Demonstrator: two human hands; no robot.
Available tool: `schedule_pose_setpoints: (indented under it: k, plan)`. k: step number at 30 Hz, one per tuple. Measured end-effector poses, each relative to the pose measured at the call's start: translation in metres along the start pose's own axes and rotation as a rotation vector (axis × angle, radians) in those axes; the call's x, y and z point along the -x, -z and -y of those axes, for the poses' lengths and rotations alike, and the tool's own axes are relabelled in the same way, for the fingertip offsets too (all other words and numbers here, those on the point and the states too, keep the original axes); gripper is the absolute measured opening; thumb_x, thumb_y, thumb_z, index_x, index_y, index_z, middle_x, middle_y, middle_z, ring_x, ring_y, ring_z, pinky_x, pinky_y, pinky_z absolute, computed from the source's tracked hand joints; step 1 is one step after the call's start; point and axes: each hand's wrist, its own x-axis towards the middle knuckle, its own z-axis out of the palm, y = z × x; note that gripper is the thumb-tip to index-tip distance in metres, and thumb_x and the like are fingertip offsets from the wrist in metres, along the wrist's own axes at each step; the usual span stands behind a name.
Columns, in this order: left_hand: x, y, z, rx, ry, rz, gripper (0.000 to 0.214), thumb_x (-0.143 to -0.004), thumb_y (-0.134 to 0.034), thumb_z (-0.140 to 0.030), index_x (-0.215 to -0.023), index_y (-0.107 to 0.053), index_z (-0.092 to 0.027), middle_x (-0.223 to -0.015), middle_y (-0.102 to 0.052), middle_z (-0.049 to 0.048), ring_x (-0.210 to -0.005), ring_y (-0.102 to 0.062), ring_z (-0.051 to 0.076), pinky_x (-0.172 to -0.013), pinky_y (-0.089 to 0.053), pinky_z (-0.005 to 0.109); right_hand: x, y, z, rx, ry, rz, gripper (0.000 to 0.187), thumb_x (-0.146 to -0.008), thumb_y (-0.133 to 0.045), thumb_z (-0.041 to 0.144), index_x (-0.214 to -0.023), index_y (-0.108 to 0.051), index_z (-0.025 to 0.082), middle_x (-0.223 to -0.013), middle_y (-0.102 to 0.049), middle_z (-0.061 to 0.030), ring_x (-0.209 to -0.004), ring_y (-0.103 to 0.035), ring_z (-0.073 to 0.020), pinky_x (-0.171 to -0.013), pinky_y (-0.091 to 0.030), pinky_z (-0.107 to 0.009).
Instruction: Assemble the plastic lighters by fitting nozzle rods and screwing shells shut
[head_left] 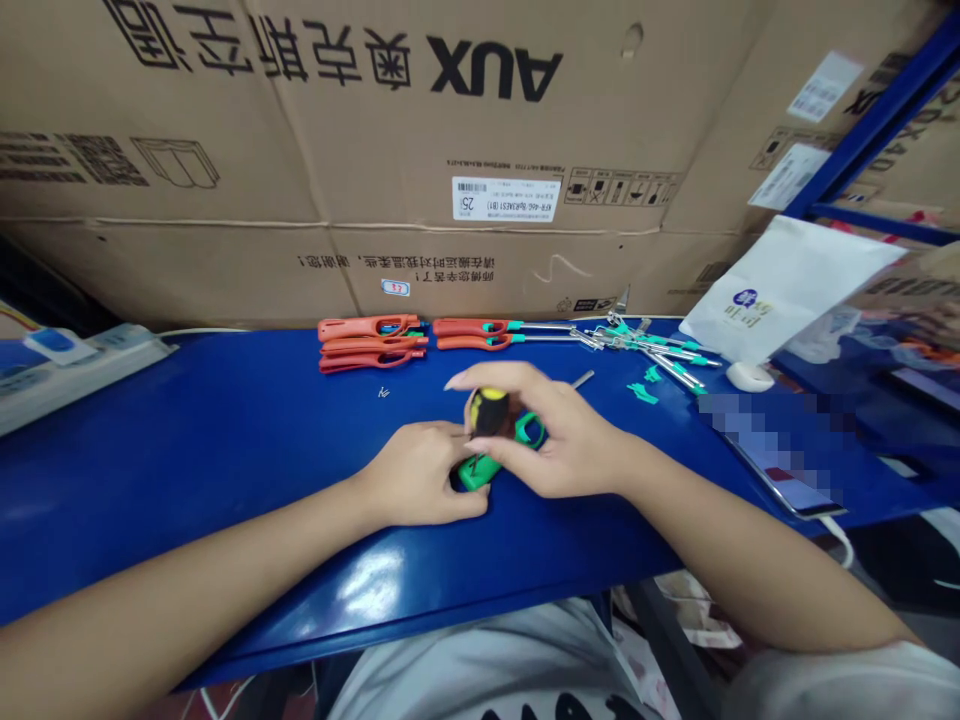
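Note:
A green long-neck lighter (480, 472) lies on the blue table, its metal barrel pointing away to the right. My left hand (420, 475) is closed around the handle end of it. In my right hand (559, 430) is a screwdriver (491, 412) with a yellow and black handle, gripped above the lighter. The screwdriver's tip is hidden by my fingers. Beyond my hands lie red lighter bodies (371, 350) in a stack and red lighters with metal barrels (472, 338). Several small screws (383, 392) are left of my hands. Loose barrels with green parts (667, 362) form a pile at the right.
A large cardboard box (337, 200) stands along the table's back edge. A white power strip (82, 370) sits at the left. To the right are small green pieces (645, 388), a white paper bag (787, 290) and a device with a screen (787, 465) on a white cable.

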Motion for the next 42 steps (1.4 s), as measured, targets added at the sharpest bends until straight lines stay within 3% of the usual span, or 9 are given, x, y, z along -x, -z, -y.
schedule_pose_setpoints:
  k: [4, 7, 11, 15, 18, 21, 26, 33, 42]
  plan:
    - [0.001, 0.004, -0.003, -0.129, -0.029, 0.055, 0.020, -0.081, -0.063, -0.039, -0.074, -0.061, -0.020, -0.078, -0.066, 0.0030, -0.076, -0.066, 0.023, -0.067, -0.048, 0.032, -0.010, 0.021, -0.008, -0.058, -0.040, -0.355, 0.045, -0.098, -0.064, 0.025, -0.135, -0.038, 0.028, -0.096, -0.065, -0.0001, -0.070, -0.066, -0.0125, -0.056, -0.056, -0.023]
    - [0.004, 0.010, -0.007, -0.216, -0.046, 0.067, 0.022, -0.081, -0.062, -0.042, -0.078, -0.063, -0.020, -0.082, -0.068, 0.0052, -0.077, -0.066, 0.024, -0.068, -0.048, 0.034, -0.009, 0.046, -0.025, -0.046, -0.119, -0.439, 0.038, -0.094, -0.069, 0.031, -0.120, -0.041, 0.029, -0.095, -0.064, 0.0026, -0.060, -0.063, -0.0104, -0.047, -0.051, -0.021]
    - [0.012, 0.022, -0.012, -0.364, -0.018, 0.115, 0.024, -0.082, -0.061, -0.043, -0.081, -0.065, -0.019, -0.081, -0.068, 0.0069, -0.076, -0.065, 0.026, -0.064, -0.045, 0.036, 0.013, 0.078, -0.059, 0.261, -0.358, -0.181, 0.026, -0.088, -0.072, 0.035, -0.102, -0.054, 0.022, -0.092, -0.068, -0.0019, -0.071, -0.068, -0.0157, -0.057, -0.052, -0.025]
    - [0.013, 0.023, -0.011, -0.386, 0.023, 0.053, 0.031, -0.083, -0.065, -0.050, -0.088, -0.065, -0.019, -0.088, -0.069, 0.0072, -0.084, -0.066, 0.029, -0.067, -0.048, 0.038, 0.038, 0.100, -0.088, 0.572, -0.521, -0.060, 0.014, -0.084, -0.066, 0.029, -0.088, -0.057, 0.020, -0.086, -0.070, -0.0055, -0.076, -0.066, -0.0202, -0.073, -0.050, -0.032]
    - [0.011, 0.014, -0.005, -0.286, -0.001, -0.015, 0.040, -0.092, -0.062, -0.055, -0.108, -0.067, -0.019, -0.100, -0.069, 0.0072, -0.094, -0.066, 0.028, -0.075, -0.051, 0.038, 0.047, 0.108, -0.097, 0.652, -0.658, 0.095, 0.013, -0.084, -0.062, 0.024, -0.096, -0.058, 0.019, -0.095, -0.071, -0.0076, -0.089, -0.066, -0.0216, -0.079, -0.048, -0.030]
    - [0.011, 0.006, -0.001, -0.214, -0.015, -0.037, 0.041, -0.099, -0.057, -0.053, -0.122, -0.066, -0.021, -0.108, -0.068, 0.0078, -0.099, -0.065, 0.026, -0.081, -0.052, 0.036, 0.049, 0.110, -0.097, 0.748, -0.830, 0.236, 0.022, -0.082, -0.062, 0.020, -0.104, -0.060, 0.020, -0.098, -0.072, -0.0073, -0.085, -0.065, -0.0208, -0.070, -0.042, -0.028]
    - [0.010, 0.011, 0.008, -0.104, 0.012, 0.017, 0.031, -0.102, -0.056, -0.039, -0.127, -0.066, -0.022, -0.114, -0.065, 0.0082, -0.103, -0.063, 0.025, -0.088, -0.053, 0.036, 0.051, 0.109, -0.096, 0.775, -1.013, 0.328, 0.021, -0.082, -0.062, 0.024, -0.103, -0.060, 0.021, -0.091, -0.073, -0.0057, -0.074, -0.062, -0.0194, -0.062, -0.034, -0.028]
    - [-0.003, 0.036, 0.033, 0.029, -0.011, 0.108, 0.026, -0.101, -0.056, -0.033, -0.121, -0.069, -0.022, -0.111, -0.063, 0.0078, -0.102, -0.063, 0.024, -0.091, -0.052, 0.037, 0.053, 0.119, -0.094, 0.784, -1.167, 0.427, 0.018, -0.079, -0.064, 0.026, -0.096, -0.058, 0.022, -0.094, -0.072, -0.0070, -0.082, -0.063, -0.0235, -0.062, -0.035, -0.029]
    - [-0.037, 0.061, 0.087, 0.004, -0.006, -0.175, 0.042, -0.095, -0.060, -0.048, -0.117, -0.073, -0.015, -0.098, -0.062, 0.0079, -0.093, -0.062, 0.025, -0.089, -0.052, 0.040, 0.052, 0.122, -0.089, 0.729, -1.201, 0.508, 0.009, -0.080, -0.062, 0.022, -0.087, -0.056, 0.021, -0.087, -0.070, -0.0065, -0.076, -0.062, -0.0212, -0.060, -0.036, -0.029]
